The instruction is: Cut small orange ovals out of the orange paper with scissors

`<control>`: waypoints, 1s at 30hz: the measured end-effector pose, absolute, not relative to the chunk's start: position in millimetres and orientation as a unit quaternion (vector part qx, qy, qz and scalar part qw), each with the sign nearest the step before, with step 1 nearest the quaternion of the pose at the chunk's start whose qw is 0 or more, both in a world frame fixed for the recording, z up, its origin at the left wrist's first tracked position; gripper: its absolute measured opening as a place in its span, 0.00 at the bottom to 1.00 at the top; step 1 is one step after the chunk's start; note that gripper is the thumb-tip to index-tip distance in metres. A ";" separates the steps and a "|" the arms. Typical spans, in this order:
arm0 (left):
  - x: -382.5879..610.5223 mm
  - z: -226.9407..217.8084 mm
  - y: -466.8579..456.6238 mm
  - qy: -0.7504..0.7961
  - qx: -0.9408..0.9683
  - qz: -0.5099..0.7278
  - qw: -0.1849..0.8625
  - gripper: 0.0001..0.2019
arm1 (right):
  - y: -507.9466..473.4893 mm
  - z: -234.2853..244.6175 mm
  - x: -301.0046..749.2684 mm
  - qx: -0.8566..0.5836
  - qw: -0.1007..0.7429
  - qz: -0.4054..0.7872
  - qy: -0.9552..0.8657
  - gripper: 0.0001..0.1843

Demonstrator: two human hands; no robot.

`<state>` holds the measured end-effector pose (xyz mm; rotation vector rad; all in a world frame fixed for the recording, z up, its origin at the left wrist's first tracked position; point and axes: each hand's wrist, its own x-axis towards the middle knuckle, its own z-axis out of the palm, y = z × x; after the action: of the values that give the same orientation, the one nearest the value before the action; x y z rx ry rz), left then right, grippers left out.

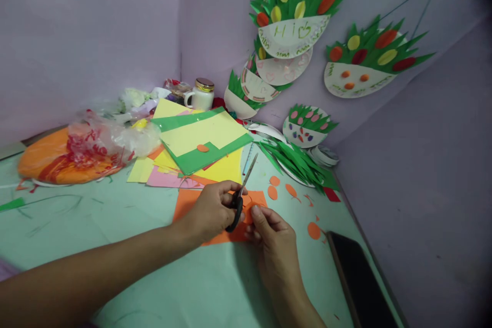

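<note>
crowding the far side of the table (165, 282), a stack of coloured sheets (207, 133) lies just beyond the left grip (213, 210), a small orange oval (203, 148) on top. to its left sits a clear plastic bag (111, 138) with red print and something orange inside; behind stands a lidded white mug (203, 96). green paper leaves (295, 161) spread right of the stack, and orange cut-outs (272, 192) lie scattered near the right grip (274, 236). a dark phone (359, 277) (cut off by the bottom of the view) lies along the table's right edge, near the lilac wall (423, 174). pale green tabletop, faintly marked, stretches from the bag to the near side. the left grip is curled round black-handled scissors (238, 207), blades pointing away; the right grip pinches an orange paper piece (251, 210) between thumb and fingers, beside the scissors and above an orange sheet (186, 207). decorated paper plates (294, 36) hang on the wall behind.
</note>
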<state>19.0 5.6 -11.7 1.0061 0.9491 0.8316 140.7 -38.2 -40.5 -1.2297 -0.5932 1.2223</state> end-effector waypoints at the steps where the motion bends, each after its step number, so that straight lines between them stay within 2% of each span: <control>1: 19.1 -12.1 5.6 0.423 0.451 0.372 0.692 0.18 | -38.3 -40.0 140.6 -0.533 0.609 0.529 -0.255 0.11; 25: 21.7 -15.5 4.9 0.408 0.447 0.378 0.701 0.19 | -36.9 -37.7 138.1 -0.534 0.615 0.534 -0.228 0.12; 30: 18.7 -12.7 5.6 0.432 0.419 0.353 0.717 0.20 | -35.9 -31.6 139.7 -0.517 0.591 0.583 -0.209 0.13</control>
<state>18.7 5.6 -12.7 0.9275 0.9556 0.7809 139.7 -35.9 -31.6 -1.2018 -0.4859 1.3564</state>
